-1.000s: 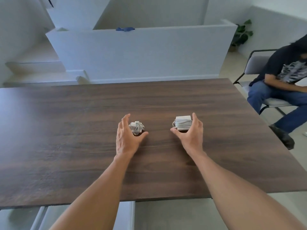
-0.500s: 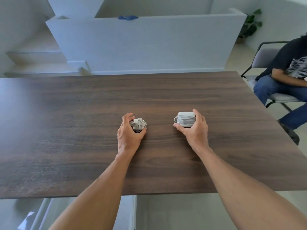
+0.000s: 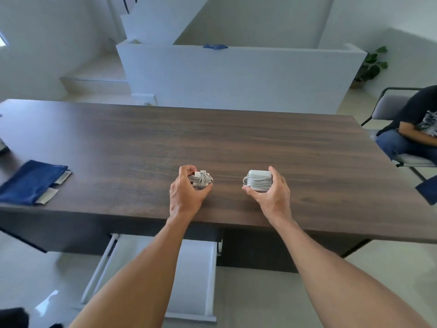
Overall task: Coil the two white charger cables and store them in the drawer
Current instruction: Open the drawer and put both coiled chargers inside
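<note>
the left hand (image 3: 186,194) gripped the smaller coiled charger bundle (image 3: 201,179), fingers curled over its far side and thumb under its near edge. the right hand (image 3: 272,195) gripped the larger charger bundle (image 3: 258,182), a white brick wound with its cable, thumb at the near left corner and fingers along the right side. both bundles were at the near half of the dark wooden table (image 3: 236,138), side by side but apart; whether they rested on the surface or were lifted just clear of it could not be told. below the near table edge, a white drawer (image 3: 196,280) stood pulled out, directly under the left forearm. a folded blue cloth (image 3: 30,181) lay at the left end of the table. a seated person (image 3: 411,129) occupied a chair (image 3: 390,107) beyond the right end. a white partition wall (image 3: 236,74) stood behind the table.
</note>
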